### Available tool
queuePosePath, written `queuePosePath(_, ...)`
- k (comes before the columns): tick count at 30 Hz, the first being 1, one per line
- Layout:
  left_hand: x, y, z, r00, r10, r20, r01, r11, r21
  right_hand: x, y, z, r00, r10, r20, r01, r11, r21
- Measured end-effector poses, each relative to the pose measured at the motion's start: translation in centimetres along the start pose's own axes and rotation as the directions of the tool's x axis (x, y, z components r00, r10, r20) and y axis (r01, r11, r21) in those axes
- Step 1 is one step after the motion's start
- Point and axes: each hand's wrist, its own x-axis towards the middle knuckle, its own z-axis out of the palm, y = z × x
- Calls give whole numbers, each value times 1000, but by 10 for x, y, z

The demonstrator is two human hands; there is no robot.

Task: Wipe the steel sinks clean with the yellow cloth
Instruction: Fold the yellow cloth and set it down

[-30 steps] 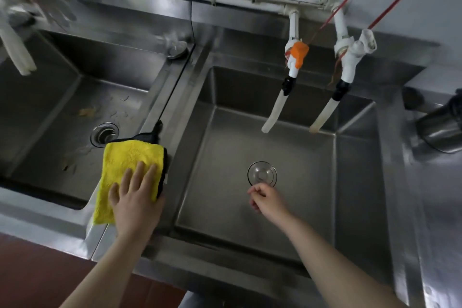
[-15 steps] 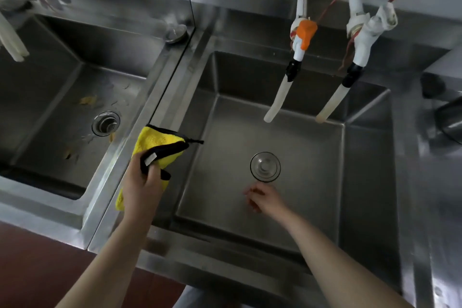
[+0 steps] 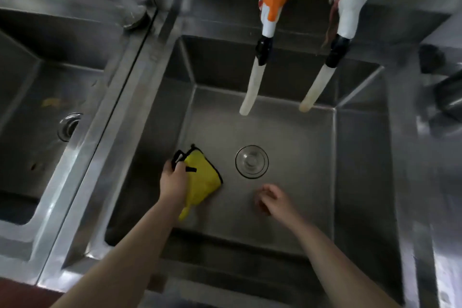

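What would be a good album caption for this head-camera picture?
Left hand grips the yellow cloth inside the right steel sink, beside its drain; right hand hovers empty.

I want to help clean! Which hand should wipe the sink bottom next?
The left hand: it already grips the yellow cloth down in the right sink. The right hand holds nothing.

A: Item: left sink [image 3: 32,132]?
B: Cut off at the frame's left edge; drain [image 3: 68,126] half hidden behind the rim.
A: Yellow cloth [image 3: 202,180]?
B: Partly covered by the left hand [image 3: 173,180]; grip detail hidden.
A: Right hand [image 3: 271,199]?
B: Blurred; fingers unclear.
A: Far right?
B: Dark object [image 3: 447,97], blurred, cropped.
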Motion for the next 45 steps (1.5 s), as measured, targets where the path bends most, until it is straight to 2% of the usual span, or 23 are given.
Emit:
queuePosePath(3, 10, -15, 23, 990, 138, 20, -139, 981, 132, 7, 10, -17, 995, 6, -102, 4, 995, 95)
queuePosePath(6, 22, -49, 48, 961, 177, 212, -249, 886, 390, 13, 17, -28, 988, 33, -153, 0, 978, 208)
queuePosePath(8, 33, -78, 62, 886, 189, 424, -418, 720, 554, 14, 23, -34, 991, 17, -135, 7, 984, 175)
queuePosePath(9, 41, -91, 71, 838, 174, 517, -513, 575, 638, 14, 27, -36, 994, 7, -106, 8, 989, 145)
queuePosePath(10, 47, -101, 80, 818, 140, 558, -559, 422, 714, 14, 29, -39, 997, 6, -72, 3, 993, 115)
queuePosePath(11, 53, -108, 88, 820, 109, 562, -563, 332, 757, 14, 31, -43, 999, 8, -45, -3, 996, 94)
queuePosePath(12, 56, -114, 94, 825, 120, 552, -560, 295, 774, 13, 31, -46, 1000, 10, -27, -7, 997, 82)
queuePosePath(13, 59, -118, 99, 819, 169, 548, -572, 297, 764, 12, 32, -50, 1000, 12, -19, -10, 997, 73)
queuePosePath(15, 66, -125, 106, 764, 297, 573, -643, 277, 714, 13, 33, -57, 1000, 10, -19, -8, 996, 87)
queuePosePath(19, 93, -115, 128, 575, 417, 704, -817, 239, 525, 24, 38, -64, 999, 28, -42, -21, 988, 156)
queuePosePath(22, 99, -93, 165, 483, 440, 757, -875, 215, 434, 32, 44, -63, 997, 29, -65, -18, 985, 173)
queuePosePath(26, 87, -90, 187, 264, 390, 882, -960, 20, 279, 31, 46, -63, 998, 48, -50, -38, 983, 179)
queuePosePath(28, 93, -106, 176, 137, 407, 903, -989, 4, 148, 28, 46, -63, 998, 38, -46, -29, 983, 184)
queuePosePath(30, 96, -117, 161, 72, 433, 899, -995, -31, 94, 26, 45, -64, 998, 38, -42, -29, 978, 209)
queuePosePath(32, 94, -127, 151, 60, 462, 885, -992, -68, 102, 24, 42, -66, 999, 45, -30, -37, 976, 216)
queuePosePath(35, 92, -126, 149, 96, 477, 873, -989, -52, 137, 25, 34, -78, 998, 52, -30, -43, 968, 246)
queuePosePath(36, 94, -123, 148, 145, 491, 859, -980, -50, 195, 26, 31, -82, 998, 54, -32, -44, 966, 255)
queuePosePath(39, 94, -117, 146, 432, 505, 747, -872, 22, 489, 34, 25, -94, 998, 43, -54, -27, 964, 266)
queuePosePath(41, 85, -123, 146, 523, 463, 716, -815, 26, 579, 38, 24, -99, 997, 23, -77, -2, 962, 274)
queuePosePath(43, 75, -133, 148, 501, 419, 757, -825, -33, 565, 41, 22, -104, 995, 11, -95, 17, 955, 297)
queuePosePath(45, 68, -142, 149, 397, 401, 825, -868, -127, 479, 43, 20, -109, 995, 16, -100, 17, 946, 325)
